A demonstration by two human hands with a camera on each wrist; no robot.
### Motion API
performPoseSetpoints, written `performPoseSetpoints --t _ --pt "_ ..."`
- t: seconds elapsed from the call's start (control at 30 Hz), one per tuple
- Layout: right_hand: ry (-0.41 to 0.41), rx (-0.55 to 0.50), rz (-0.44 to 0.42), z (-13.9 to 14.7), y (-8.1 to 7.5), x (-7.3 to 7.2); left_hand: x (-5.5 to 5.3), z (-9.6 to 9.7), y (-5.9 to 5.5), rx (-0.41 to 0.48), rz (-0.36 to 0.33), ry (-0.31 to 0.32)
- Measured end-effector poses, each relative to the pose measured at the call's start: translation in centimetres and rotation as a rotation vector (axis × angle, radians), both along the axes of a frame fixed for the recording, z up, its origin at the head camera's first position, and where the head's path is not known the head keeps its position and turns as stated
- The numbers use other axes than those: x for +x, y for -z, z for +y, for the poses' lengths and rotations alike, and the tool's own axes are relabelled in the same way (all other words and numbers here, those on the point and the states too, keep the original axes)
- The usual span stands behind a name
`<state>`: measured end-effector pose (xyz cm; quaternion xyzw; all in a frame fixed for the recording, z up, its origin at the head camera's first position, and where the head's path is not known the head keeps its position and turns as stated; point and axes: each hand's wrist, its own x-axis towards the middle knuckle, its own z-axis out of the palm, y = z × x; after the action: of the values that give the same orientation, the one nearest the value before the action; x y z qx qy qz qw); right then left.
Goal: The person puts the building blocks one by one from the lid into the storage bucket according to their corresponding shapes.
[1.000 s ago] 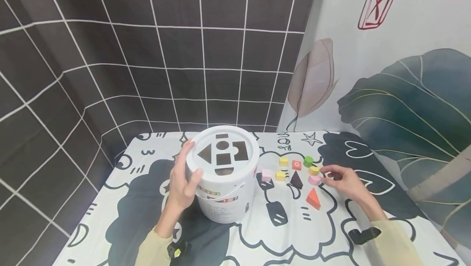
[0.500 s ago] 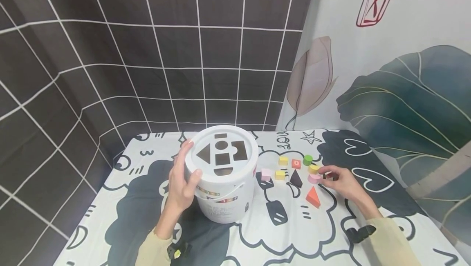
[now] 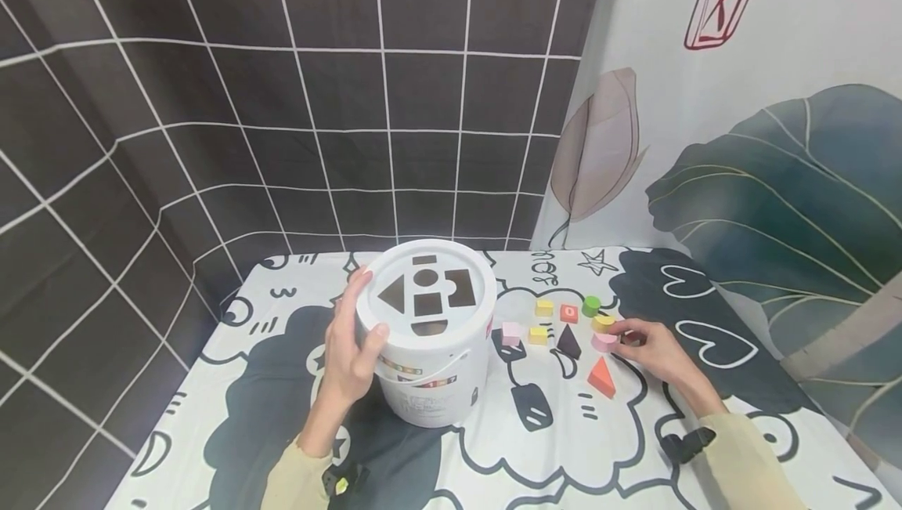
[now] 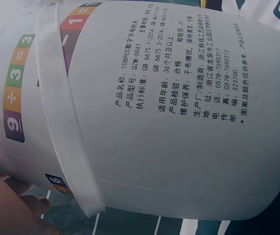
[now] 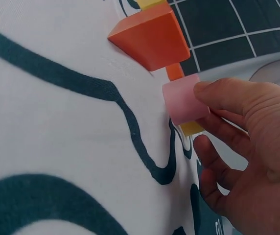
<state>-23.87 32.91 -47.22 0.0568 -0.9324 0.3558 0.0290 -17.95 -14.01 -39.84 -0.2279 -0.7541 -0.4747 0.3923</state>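
A white lidded bucket [image 3: 430, 385] stands upright on the table, its lid [image 3: 395, 322] cut with triangular, round, square and other holes. My left hand [image 3: 348, 345] rests against its left side, fingers spread along the lid's rim and thumb at the front. Printed text covers the bucket wall [image 4: 145, 161] in the left wrist view. At the right, my right hand [image 3: 651, 349] pinches a pink rounded block [image 3: 603, 342], with the thumb on the edge of this pink block [image 5: 181, 100] in the right wrist view. A yellow block [image 3: 602, 323] lies just behind it.
Nearby lie an orange triangular block [image 3: 602, 377], a black pointed block [image 3: 568, 342], a green round block [image 3: 591, 305] and a red block marked 0 [image 3: 569, 313]. Two yellow blocks and a pale pink block [image 3: 511, 333] sit nearer the bucket. A dark gridded curtain [image 3: 338, 103] hangs behind.
My right hand has moved slightly left, closing on the pink block. My left hand and the bucket have stayed in place.
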Motion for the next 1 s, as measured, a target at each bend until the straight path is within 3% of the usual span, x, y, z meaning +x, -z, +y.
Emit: performPoseSetpoints --t 0.33,0.47,0.73,1.0 --pt "0.003 -0.01 -0.029 0.0 0.7 0.6 0.3 0.1 0.4 0.011 -0.008 0.001" --pt "-0.008 -0.019 -0.028 0.0 0.3 0.7 0.3 0.1 0.5 0.016 0.0 0.008" --pt "-0.064 0.027 0.055 -0.7 -2.7 0.3 0.2 0.0 0.3 0.01 -0.012 -0.005" --pt "-0.107 -0.041 0.062 -2.2 -5.8 0.4 -0.2 0.1 0.1 0.006 -0.01 -0.006"
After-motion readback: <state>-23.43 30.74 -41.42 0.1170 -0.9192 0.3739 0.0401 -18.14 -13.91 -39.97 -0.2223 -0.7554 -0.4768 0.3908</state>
